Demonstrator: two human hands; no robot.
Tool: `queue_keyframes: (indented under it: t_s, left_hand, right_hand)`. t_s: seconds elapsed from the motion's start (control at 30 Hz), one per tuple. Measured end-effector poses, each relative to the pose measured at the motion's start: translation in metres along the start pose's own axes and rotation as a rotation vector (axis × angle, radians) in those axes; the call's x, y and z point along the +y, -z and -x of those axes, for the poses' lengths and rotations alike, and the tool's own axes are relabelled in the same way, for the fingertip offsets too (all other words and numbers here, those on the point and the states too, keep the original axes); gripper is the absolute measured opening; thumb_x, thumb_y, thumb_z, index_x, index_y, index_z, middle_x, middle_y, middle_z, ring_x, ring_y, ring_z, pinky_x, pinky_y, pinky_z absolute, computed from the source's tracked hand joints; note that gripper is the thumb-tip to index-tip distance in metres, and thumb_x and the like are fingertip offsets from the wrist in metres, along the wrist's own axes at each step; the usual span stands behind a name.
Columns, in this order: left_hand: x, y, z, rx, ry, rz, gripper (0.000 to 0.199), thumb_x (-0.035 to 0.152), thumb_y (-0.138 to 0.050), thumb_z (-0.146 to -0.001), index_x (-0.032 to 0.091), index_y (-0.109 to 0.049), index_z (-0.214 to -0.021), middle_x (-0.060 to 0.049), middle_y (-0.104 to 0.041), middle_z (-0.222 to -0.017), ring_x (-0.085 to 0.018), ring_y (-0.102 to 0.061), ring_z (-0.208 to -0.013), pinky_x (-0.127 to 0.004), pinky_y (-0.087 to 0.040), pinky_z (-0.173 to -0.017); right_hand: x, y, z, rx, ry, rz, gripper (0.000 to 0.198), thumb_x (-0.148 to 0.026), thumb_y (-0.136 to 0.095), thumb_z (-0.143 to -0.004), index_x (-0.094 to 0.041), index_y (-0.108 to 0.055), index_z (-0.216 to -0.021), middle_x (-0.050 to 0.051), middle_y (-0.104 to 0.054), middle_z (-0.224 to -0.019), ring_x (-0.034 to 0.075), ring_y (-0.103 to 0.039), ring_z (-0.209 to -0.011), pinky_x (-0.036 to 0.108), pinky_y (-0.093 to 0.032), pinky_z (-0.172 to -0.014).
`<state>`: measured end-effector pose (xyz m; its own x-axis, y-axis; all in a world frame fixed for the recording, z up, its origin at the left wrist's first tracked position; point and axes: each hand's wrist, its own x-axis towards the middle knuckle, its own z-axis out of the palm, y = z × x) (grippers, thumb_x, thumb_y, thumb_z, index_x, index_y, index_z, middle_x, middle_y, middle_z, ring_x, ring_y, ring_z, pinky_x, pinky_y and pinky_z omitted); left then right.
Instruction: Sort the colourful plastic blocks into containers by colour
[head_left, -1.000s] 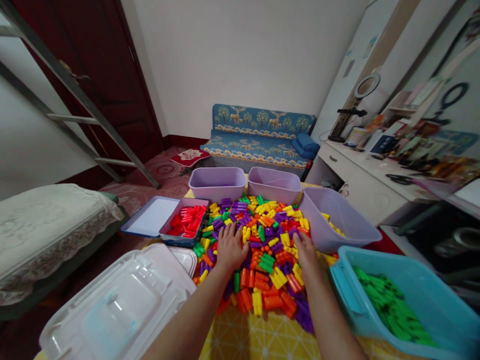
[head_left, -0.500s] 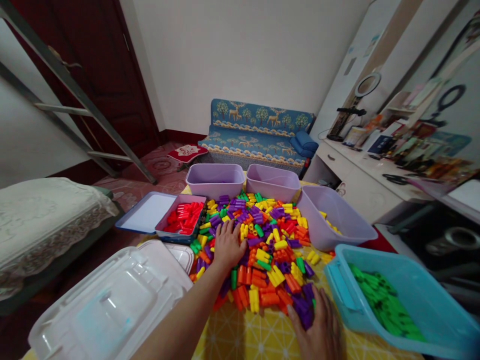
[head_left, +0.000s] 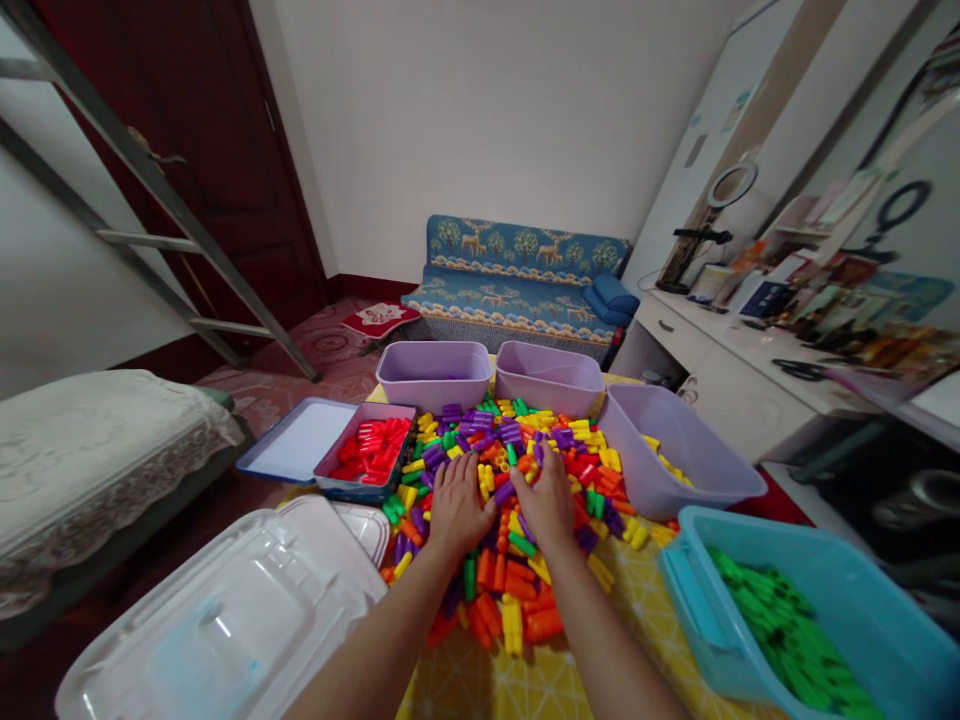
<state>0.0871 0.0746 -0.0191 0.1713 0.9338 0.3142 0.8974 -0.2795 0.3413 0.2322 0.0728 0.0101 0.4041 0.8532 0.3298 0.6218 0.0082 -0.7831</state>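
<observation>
A pile of bullet-shaped plastic toy blocks in orange, yellow, purple and green covers the middle of the table. My left hand lies palm down on the pile's left part, its fingers spread. Beside it, my right hand reaches into the centre, thumb apart from the fingers, which touch the blocks; a purple block shows by its fingertips. Red blocks fill the tin box at the left. Green blocks lie in the blue tub at the right.
Two lilac bins stand at the table's far edge, and another lilac bin, holding some yellow blocks, at the right. A clear plastic lid lies front left. Beyond are a blue sofa and a ladder.
My right hand has moved from the purple blocks at the near right edge forward and left into the pile's centre. My left hand stays nearly in place. The view has tilted slightly up.
</observation>
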Motion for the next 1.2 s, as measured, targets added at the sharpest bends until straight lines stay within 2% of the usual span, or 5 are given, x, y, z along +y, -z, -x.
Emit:
queue_keyframes:
  t_s: [0.23, 0.43, 0.57, 0.8, 1.2]
  left_hand:
    - [-0.004, 0.000, 0.001, -0.037, -0.039, -0.040, 0.050, 0.033, -0.048, -0.086, 0.010, -0.056, -0.130, -0.017, -0.060, -0.132, -0.030, -0.048, -0.131, -0.045, -0.023, -0.117]
    - [0.005, 0.008, 0.001, -0.032, 0.052, -0.042, 0.037, 0.029, -0.035, -0.094, 0.013, -0.062, -0.113, -0.015, -0.066, -0.113, -0.028, -0.058, -0.113, -0.044, -0.040, -0.101]
    - [0.005, 0.007, 0.001, -0.042, 0.059, -0.036, 0.034, 0.028, -0.036, -0.094, 0.014, -0.058, -0.117, -0.014, -0.064, -0.117, -0.028, -0.057, -0.114, -0.042, -0.042, -0.096]
    - [0.005, 0.006, 0.002, -0.057, 0.053, -0.054, 0.036, 0.029, -0.038, -0.094, 0.013, -0.058, -0.119, -0.015, -0.062, -0.124, -0.030, -0.056, -0.116, -0.044, -0.041, -0.097]
    - [0.005, 0.007, -0.001, -0.153, 0.075, -0.057, 0.038, 0.033, -0.046, -0.090, 0.015, -0.060, -0.119, -0.015, -0.062, -0.125, -0.030, -0.054, -0.118, -0.043, -0.040, -0.098]
  right_hand:
    - [-0.042, -0.016, 0.009, -0.232, 0.261, -0.283, 0.055, -0.036, -0.059, -0.083, -0.022, -0.052, -0.136, 0.010, -0.055, -0.140, 0.023, -0.049, -0.132, 0.043, -0.037, -0.112]
    - [0.036, 0.029, 0.014, 0.108, 0.112, -0.019, 0.044, -0.042, -0.049, -0.086, -0.014, -0.065, -0.116, 0.016, -0.067, -0.118, 0.029, -0.059, -0.113, 0.049, -0.042, -0.104]
    - [0.067, 0.030, 0.004, 0.080, -0.040, 0.190, 0.059, -0.046, -0.051, -0.081, -0.005, -0.061, -0.123, 0.025, -0.062, -0.125, 0.036, -0.054, -0.121, 0.054, -0.039, -0.105]
    - [0.022, 0.007, 0.008, -0.294, 0.336, -0.002, 0.039, -0.036, -0.054, -0.087, -0.024, -0.065, -0.123, 0.009, -0.057, -0.139, 0.024, -0.051, -0.129, 0.044, -0.038, -0.111]
    - [-0.053, -0.033, -0.011, -0.453, 0.376, 0.314, 0.052, -0.011, -0.054, -0.082, -0.024, -0.060, -0.131, 0.009, -0.062, -0.126, 0.024, -0.055, -0.116, 0.038, -0.044, -0.101]
